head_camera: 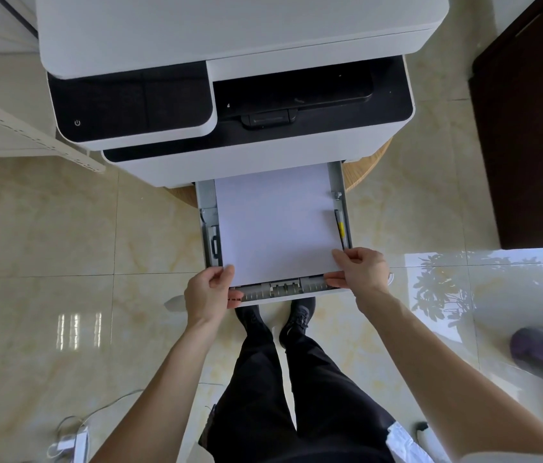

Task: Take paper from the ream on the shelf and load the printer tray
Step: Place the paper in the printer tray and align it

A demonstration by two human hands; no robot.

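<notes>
A white and black printer (230,95) stands in front of me with its grey paper tray (283,290) pulled out toward me. A stack of white paper (277,222) lies inside the tray, between the side guides. My left hand (210,292) pinches the near left corner of the paper. At the near right corner, my right hand (360,272) grips the stack the same way. The far end of the paper disappears under the printer body. The ream and its shelf are out of sight.
The printer sits on a round wooden stand (367,168). A white perforated shelf rail (29,135) slants at the left. A dark wooden cabinet (530,128) stands at the right. White cables and a plug (73,439) lie on the tiled floor. My feet (277,315) are under the tray.
</notes>
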